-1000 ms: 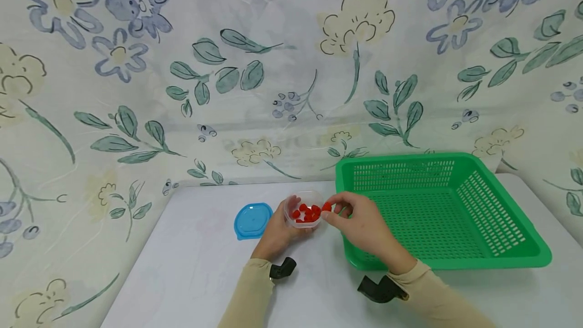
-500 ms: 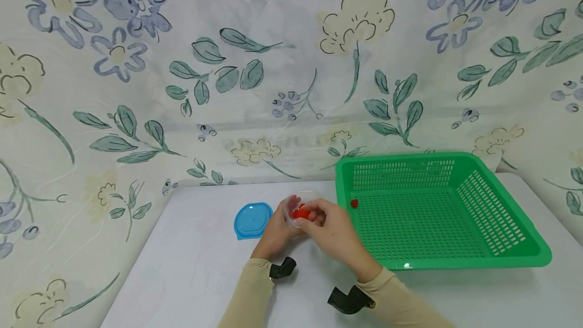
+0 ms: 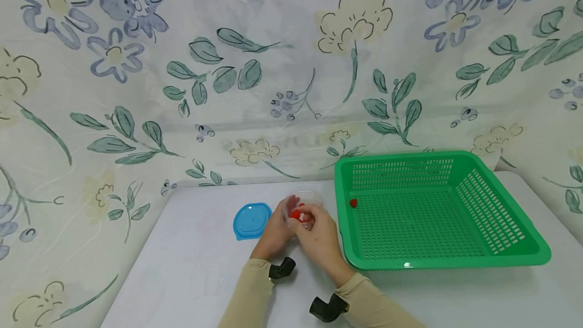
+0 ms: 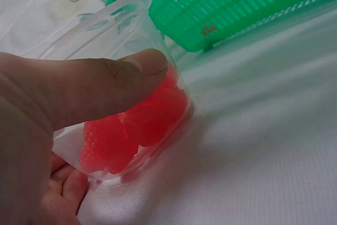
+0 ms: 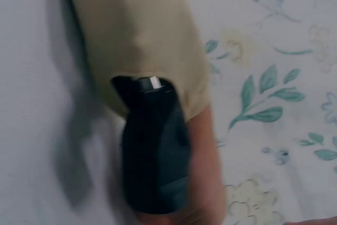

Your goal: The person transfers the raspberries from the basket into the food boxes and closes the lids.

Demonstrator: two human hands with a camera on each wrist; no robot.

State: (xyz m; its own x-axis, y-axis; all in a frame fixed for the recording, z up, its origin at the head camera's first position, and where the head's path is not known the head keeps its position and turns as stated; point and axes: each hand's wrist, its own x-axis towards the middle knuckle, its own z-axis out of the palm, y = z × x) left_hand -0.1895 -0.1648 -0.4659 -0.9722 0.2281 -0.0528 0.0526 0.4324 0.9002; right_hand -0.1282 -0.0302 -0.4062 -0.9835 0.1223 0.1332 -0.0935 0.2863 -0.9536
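Note:
In the head view my left hand (image 3: 277,231) holds a clear plastic tub (image 3: 311,197) from its left side. The left wrist view shows that hand's thumb lying across the wall of the tub (image 4: 138,5), with several bumpy red raspberries (image 4: 108,143) heaped in the bottom. My right hand (image 3: 319,237) reaches over the tub with curled fingers and pinches a raspberry (image 3: 296,214) between thumb and fingertips, hiding much of the inside. One more raspberry (image 3: 353,203) lies in the left part of the green basket (image 3: 437,262), by its side wall.
A blue lid (image 3: 251,220) lies on the white table (image 3: 191,267), just left of the left hand. The large slotted basket takes up the table's right side. Floral cloth (image 3: 291,65) hangs behind. The right wrist view mostly shows a sleeve (image 5: 137,25) and a black wrist camera (image 5: 155,156).
My right hand has moved left from the basket's edge to over the tub. The raspberry it held one second ago now lies in the basket. The left hand and tub have stayed in place.

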